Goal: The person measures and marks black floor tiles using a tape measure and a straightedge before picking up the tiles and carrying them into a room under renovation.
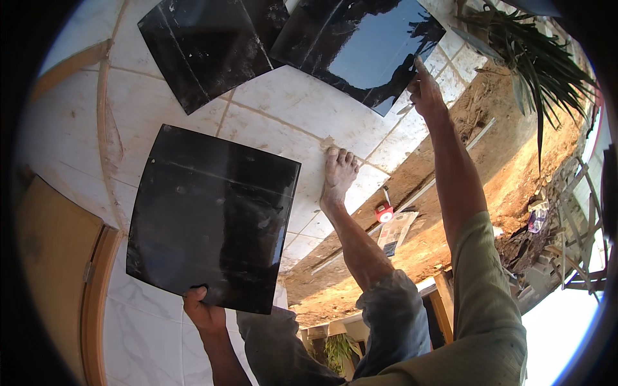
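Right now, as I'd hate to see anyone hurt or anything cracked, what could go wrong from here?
The black panel shows just the left hand gripping its near edge, so it might tip or slip. The bare foot is unprotected; a dropped panel could injure it. The right hand is at the edge of another dark panel, which might nick a finger.
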Motion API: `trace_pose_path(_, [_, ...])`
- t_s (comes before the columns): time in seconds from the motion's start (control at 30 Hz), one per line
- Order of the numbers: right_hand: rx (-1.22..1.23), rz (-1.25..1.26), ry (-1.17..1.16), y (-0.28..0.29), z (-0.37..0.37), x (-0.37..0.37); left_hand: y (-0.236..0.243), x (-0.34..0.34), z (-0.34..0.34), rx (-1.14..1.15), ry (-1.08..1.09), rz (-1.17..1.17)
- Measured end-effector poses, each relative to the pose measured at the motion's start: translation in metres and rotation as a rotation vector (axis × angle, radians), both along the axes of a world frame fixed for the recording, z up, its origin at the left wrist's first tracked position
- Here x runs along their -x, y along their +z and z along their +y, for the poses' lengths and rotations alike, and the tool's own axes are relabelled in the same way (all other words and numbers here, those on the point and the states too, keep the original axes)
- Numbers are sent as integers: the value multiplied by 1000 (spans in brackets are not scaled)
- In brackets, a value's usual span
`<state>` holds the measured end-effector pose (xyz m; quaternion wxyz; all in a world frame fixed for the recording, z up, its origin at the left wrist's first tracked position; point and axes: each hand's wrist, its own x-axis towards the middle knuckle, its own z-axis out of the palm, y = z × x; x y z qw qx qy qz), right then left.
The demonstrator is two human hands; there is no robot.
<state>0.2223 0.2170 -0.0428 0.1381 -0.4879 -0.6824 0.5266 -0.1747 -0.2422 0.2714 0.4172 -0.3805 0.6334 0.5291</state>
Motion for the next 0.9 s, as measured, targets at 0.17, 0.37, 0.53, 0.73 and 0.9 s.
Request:
trace_pose_path(0.17, [759,46,-718,65,-5,68,6,2,-8,7,-43,16])
trace_pose_path(0.37, [849,186,-574,92,-7,78,16,8,15,94,-229,88])
trace_pose_path(0.53, [773,301,-554,135,-12,104,29,21,23,26,-288,117])
trace_pose_path(0.73, [636,237,-797,253,-64,103,102,63,47,-181,-211,32])
trace_pose_path(0.9, [593,41,-958,382,-158,41,192,100,91,-205,-435,89])
